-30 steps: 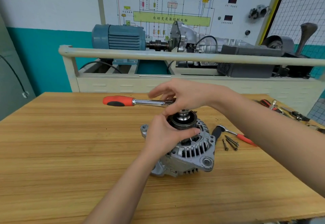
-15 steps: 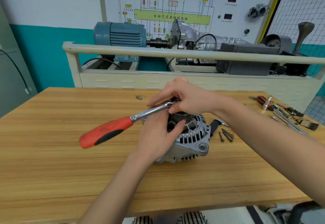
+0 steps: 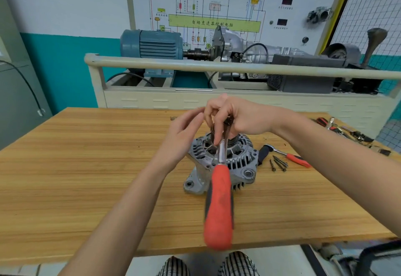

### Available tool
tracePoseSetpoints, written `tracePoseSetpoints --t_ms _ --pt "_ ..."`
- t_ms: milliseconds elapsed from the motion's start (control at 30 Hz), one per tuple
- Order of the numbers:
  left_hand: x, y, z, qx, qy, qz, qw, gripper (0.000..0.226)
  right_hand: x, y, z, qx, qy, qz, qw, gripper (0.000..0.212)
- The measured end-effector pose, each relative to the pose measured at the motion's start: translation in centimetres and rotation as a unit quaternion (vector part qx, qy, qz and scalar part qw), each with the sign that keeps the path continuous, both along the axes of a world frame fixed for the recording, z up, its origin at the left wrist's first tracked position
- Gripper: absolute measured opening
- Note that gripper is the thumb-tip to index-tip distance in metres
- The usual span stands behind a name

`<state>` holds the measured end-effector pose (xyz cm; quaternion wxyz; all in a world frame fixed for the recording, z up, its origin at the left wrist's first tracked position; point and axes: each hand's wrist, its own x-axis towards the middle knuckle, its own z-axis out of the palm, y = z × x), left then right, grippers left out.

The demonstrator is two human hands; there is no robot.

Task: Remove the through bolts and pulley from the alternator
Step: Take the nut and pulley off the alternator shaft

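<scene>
The alternator point(image 3: 225, 163) stands pulley-up mid-desk point(image 3: 86, 167). The right hand point(image 3: 236, 117) pinches the head of the ratchet wrench point(image 3: 219, 202) over the pulley point(image 3: 233, 140); the left hand point(image 3: 184, 132) hovers beside it, fingers loosely apart. Four removed through bolts point(image 3: 278, 163) lie just right.

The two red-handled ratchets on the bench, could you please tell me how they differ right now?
The large ratchet is off the table, its head at the pulley under the right hand, handle pointing toward the camera. The small ratchet lies flat on the table, untouched, beside the loose bolts. Its handle looks much slimmer. Both have metal shanks and red grips.
</scene>
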<state>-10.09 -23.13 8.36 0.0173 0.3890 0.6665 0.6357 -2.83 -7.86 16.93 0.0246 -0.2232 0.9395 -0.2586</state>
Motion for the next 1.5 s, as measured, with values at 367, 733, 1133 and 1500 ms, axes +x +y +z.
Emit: tracePoseSetpoints --t_ms 367,733,1133,1500 --pt "0.9 4.9 0.9 0.051 -0.069 -0.013 0.996 0.019 1.0 0.1 1.2 0.012 0.133 -0.223 0.966 0.016" --pt "0.9 5.8 -0.4 0.053 -0.106 0.023 0.993 0.038 1.2 -1.4 0.8 0.152 0.098 -0.309 0.934 0.045" --pt "1.1 6.3 -0.5 0.039 -0.111 0.018 0.993 0.043 0.3 1.8 2.7 0.174 0.048 -0.19 0.965 0.068" --pt "0.4 6.1 -0.6 0.048 -0.136 0.006 0.99 0.059 -1.6 2.5 1.9 0.08 0.063 -0.102 0.989 0.055"
